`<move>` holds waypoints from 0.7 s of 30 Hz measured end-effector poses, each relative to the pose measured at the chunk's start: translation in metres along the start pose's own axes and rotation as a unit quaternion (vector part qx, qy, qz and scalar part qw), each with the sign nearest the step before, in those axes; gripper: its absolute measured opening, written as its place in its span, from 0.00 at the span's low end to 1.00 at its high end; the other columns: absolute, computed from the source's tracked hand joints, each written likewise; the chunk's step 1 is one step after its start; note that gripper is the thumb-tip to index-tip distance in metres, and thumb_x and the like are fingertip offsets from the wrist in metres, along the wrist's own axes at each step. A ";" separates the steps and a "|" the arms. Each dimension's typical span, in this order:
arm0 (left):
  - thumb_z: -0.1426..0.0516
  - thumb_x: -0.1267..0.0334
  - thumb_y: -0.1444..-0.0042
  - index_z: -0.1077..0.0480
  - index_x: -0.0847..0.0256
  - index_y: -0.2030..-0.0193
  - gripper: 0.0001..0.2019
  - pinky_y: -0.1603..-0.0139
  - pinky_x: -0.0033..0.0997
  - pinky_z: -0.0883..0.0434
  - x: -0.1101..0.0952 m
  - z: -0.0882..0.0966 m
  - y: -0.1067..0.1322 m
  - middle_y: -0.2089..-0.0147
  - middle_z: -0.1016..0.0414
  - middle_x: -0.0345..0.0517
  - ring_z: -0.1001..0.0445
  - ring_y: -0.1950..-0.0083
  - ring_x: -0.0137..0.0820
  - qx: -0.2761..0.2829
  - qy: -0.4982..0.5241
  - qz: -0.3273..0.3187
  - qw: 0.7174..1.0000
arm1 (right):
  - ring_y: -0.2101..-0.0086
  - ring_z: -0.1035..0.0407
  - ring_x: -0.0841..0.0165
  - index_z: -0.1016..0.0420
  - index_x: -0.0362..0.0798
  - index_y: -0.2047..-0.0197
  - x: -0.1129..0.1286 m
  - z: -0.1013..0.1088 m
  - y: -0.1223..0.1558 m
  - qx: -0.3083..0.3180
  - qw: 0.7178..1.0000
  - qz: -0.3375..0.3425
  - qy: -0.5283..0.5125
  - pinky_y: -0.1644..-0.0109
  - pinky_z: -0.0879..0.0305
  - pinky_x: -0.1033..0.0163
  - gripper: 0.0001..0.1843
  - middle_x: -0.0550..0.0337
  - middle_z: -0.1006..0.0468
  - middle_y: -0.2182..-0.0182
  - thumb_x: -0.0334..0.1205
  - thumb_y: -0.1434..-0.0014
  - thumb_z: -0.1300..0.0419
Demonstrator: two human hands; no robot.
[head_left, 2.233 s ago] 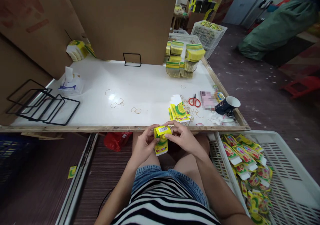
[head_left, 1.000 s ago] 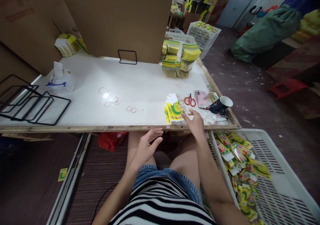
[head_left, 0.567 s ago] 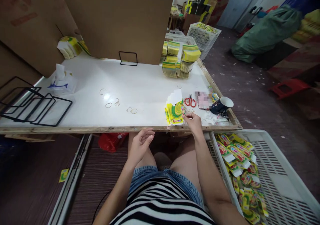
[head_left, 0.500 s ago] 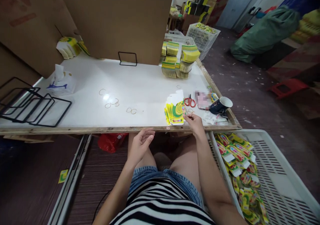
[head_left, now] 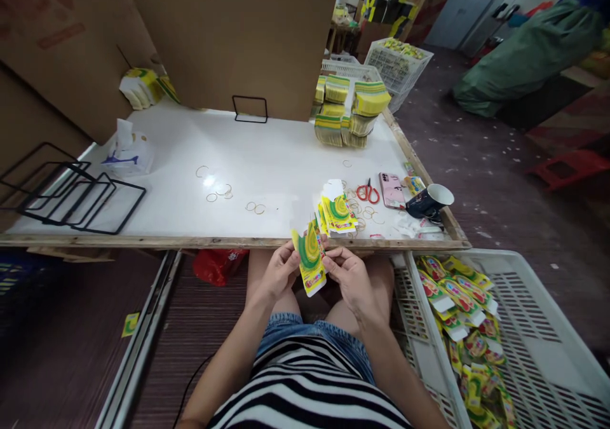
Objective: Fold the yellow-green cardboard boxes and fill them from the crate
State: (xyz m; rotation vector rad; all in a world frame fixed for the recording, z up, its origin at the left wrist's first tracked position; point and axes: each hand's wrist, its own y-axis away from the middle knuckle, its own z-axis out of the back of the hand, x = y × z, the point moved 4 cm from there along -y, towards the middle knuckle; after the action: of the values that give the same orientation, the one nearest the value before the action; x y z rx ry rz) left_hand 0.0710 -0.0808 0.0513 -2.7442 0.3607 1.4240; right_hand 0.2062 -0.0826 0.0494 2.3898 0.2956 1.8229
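Note:
A yellow and green printed carton (head_left: 311,258) is held up in front of the table's near edge, above my lap. My left hand (head_left: 282,270) pinches its left side between thumb and fingers. On the other side my right hand (head_left: 349,275) grips the carton's right edge. Just beyond it, a small pile of similar flat cartons (head_left: 339,210) lies on the white table (head_left: 229,156), a white flap pointing away from me. Several thin rubber bands (head_left: 368,213) are scattered to the right of that pile.
Red-handled scissors (head_left: 368,192), a pink phone (head_left: 392,190) and a tipped dark mug (head_left: 429,201) lie at the right. Bundled cartons (head_left: 352,111) stand at the back. A white crate (head_left: 534,353) with several cartons sits at lower right. Black wire racks (head_left: 81,194) occupy the left.
My right hand has brought one carton from the pile toward me. My left hand, empty and loosely curled before, has moved right and now grips it too.

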 end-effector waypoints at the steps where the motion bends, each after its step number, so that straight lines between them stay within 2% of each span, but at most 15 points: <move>1: 0.35 0.40 0.58 0.27 0.63 0.51 0.33 0.49 0.44 0.27 0.000 0.000 0.000 0.51 0.22 0.57 0.24 0.48 0.48 -0.004 0.000 -0.002 1.000 | 0.70 0.28 0.67 0.27 0.49 0.71 0.002 0.000 0.001 -0.005 1.000 0.017 0.017 0.62 0.29 0.60 0.16 0.60 0.21 0.72 0.49 0.56 0.29; 3: 0.34 0.42 0.58 0.27 0.64 0.51 0.32 0.50 0.43 0.27 0.001 0.002 -0.001 0.53 0.21 0.56 0.23 0.50 0.47 -0.018 -0.004 -0.009 1.000 | 0.68 0.27 0.65 0.25 0.48 0.68 0.008 0.000 0.005 -0.016 0.997 0.050 0.056 0.60 0.29 0.59 0.14 0.58 0.20 0.70 0.50 0.52 0.31; 6: 0.34 0.46 0.56 0.28 0.63 0.52 0.29 0.52 0.40 0.26 0.003 0.004 -0.003 0.55 0.20 0.53 0.23 0.52 0.44 -0.055 -0.024 -0.026 0.998 | 0.68 0.29 0.65 0.24 0.48 0.66 0.012 -0.003 0.009 -0.010 0.991 0.063 0.116 0.62 0.30 0.60 0.14 0.58 0.21 0.70 0.50 0.48 0.35; 10: 0.37 0.49 0.49 0.31 0.63 0.51 0.24 0.53 0.37 0.26 0.000 0.003 -0.002 0.56 0.21 0.50 0.23 0.52 0.40 -0.097 -0.098 -0.056 0.989 | 0.73 0.34 0.69 0.27 0.46 0.72 0.010 -0.005 0.010 -0.024 0.976 0.087 0.199 0.67 0.34 0.64 0.15 0.61 0.26 0.76 0.50 0.45 0.38; 12: 0.38 0.54 0.46 0.36 0.62 0.46 0.24 0.53 0.35 0.26 -0.005 0.002 0.002 0.55 0.21 0.50 0.23 0.52 0.37 -0.112 -0.146 -0.076 0.980 | 0.76 0.37 0.71 0.29 0.46 0.73 0.009 -0.003 0.008 -0.053 0.965 0.107 0.234 0.70 0.38 0.65 0.15 0.63 0.29 0.78 0.50 0.44 0.39; 14: 0.39 0.59 0.45 0.45 0.59 0.40 0.29 0.53 0.33 0.27 -0.012 0.001 0.007 0.54 0.22 0.50 0.23 0.53 0.35 -0.123 -0.183 -0.097 0.971 | 0.77 0.40 0.72 0.30 0.47 0.72 0.009 0.000 0.006 -0.072 0.957 0.124 0.252 0.72 0.40 0.67 0.14 0.64 0.31 0.79 0.48 0.44 0.39; 16: 0.40 0.61 0.44 0.52 0.57 0.37 0.33 0.52 0.33 0.27 -0.016 0.000 0.011 0.52 0.23 0.50 0.23 0.52 0.34 -0.108 -0.201 -0.103 0.968 | 0.77 0.39 0.73 0.28 0.47 0.65 0.012 0.002 0.004 -0.062 0.957 0.138 0.247 0.73 0.39 0.67 0.11 0.63 0.28 0.74 0.46 0.45 0.38; 19: 0.41 0.62 0.43 0.53 0.56 0.35 0.34 0.51 0.34 0.27 -0.019 -0.002 0.013 0.49 0.25 0.53 0.23 0.50 0.36 -0.034 -0.197 -0.080 0.977 | 0.74 0.34 0.72 0.33 0.51 0.47 0.020 0.001 0.002 0.006 0.967 0.149 0.205 0.69 0.34 0.66 0.23 0.59 0.24 0.63 0.44 0.45 0.37; 21: 0.41 0.62 0.43 0.50 0.56 0.35 0.32 0.51 0.34 0.27 -0.020 -0.001 0.014 0.48 0.25 0.53 0.24 0.49 0.37 0.012 -0.184 -0.058 0.981 | 0.70 0.31 0.70 0.36 0.54 0.42 0.028 0.000 0.000 0.063 0.971 0.145 0.181 0.65 0.31 0.64 0.26 0.58 0.24 0.59 0.44 0.43 0.39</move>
State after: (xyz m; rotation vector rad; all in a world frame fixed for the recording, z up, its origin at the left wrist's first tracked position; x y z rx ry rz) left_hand 0.0577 -0.0908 0.0692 -2.3660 0.1947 1.8288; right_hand 0.2128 -0.0765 0.0755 2.2628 0.0990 2.4470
